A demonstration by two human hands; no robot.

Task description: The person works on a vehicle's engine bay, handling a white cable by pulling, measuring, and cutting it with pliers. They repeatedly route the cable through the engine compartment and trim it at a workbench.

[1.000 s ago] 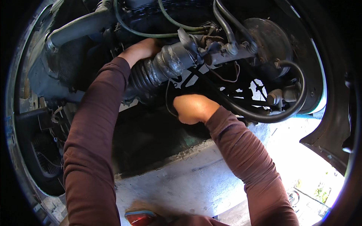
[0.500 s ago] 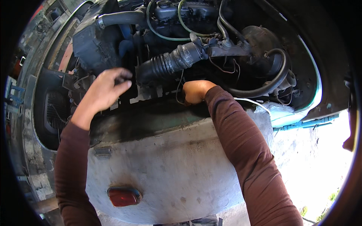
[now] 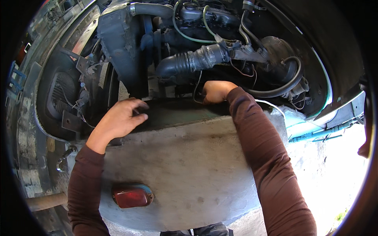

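Note:
My right hand is closed down at the near side of the engine bay, just past the painted body panel. A thin pale wire hangs down to its fingertips, which are tucked out of sight, so what they grip cannot be made out. Over the panel's upper edge hovers my left hand, thumb and fingers apart with nothing between them. Beyond both hands lies a ribbed black air hose, wrapped with silvery material near its far end.
At the back stands the dark engine, with a boxy radiator housing to its left. A round black booster and a thick curved hose are on the right. A red lamp sticks out from the panel.
My left hand has come away from the ribbed hose, down and nearer to the panel's edge. The right hand stays by the thin wire. The whole view has shifted a little.

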